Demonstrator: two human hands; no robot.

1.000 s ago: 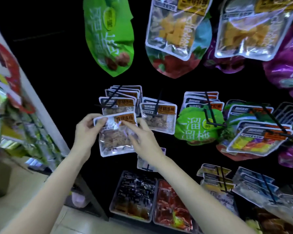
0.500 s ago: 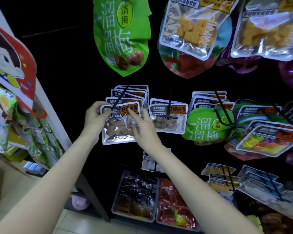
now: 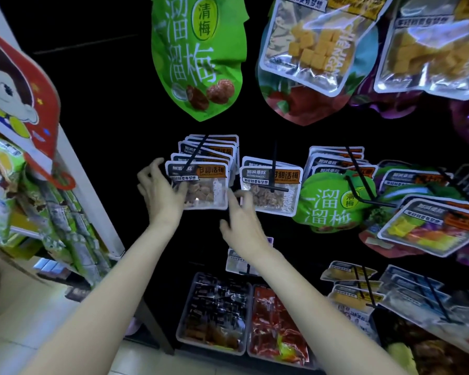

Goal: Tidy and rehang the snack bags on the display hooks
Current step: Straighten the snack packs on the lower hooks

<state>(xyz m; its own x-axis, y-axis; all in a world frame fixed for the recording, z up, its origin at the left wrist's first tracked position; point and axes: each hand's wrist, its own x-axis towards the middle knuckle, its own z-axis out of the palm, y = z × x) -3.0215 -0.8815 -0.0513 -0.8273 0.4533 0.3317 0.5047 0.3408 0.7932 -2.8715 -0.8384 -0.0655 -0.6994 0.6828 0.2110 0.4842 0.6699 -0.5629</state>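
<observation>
Hanging at the front of the leftmost middle-row hook (image 3: 198,151), the front plum bag (image 3: 201,185) sits square in front of a stack of like bags, its wide side running left to right and its orange label uppermost. The black rod passes over the bag's top edge, so the bag looks threaded on, though the hole itself cannot be made out.

The left hand (image 3: 161,194) is the nearer one: it lies against the bag's left edge, fingers (image 3: 149,169) spread and loosely bent, thumb across the lower left corner of the clear window. It touches and steadies the bag more than it grips it; no firm pinch shows.

The right hand (image 3: 243,221) hangs just below and to the right of the bag, apart from it, in the gap between this bag and the neighbouring plum bag (image 3: 271,189) on the next hook. Its fingers are relaxed and slightly curled, and it holds nothing. Both forearms reach up from below, converging on this hook.

By this reading the rehanging of this bag is about done, and what remains is squaring it. The bag lies up and left of the right fingers, so any straightening push would come most readily from the left hand already on it.
</observation>
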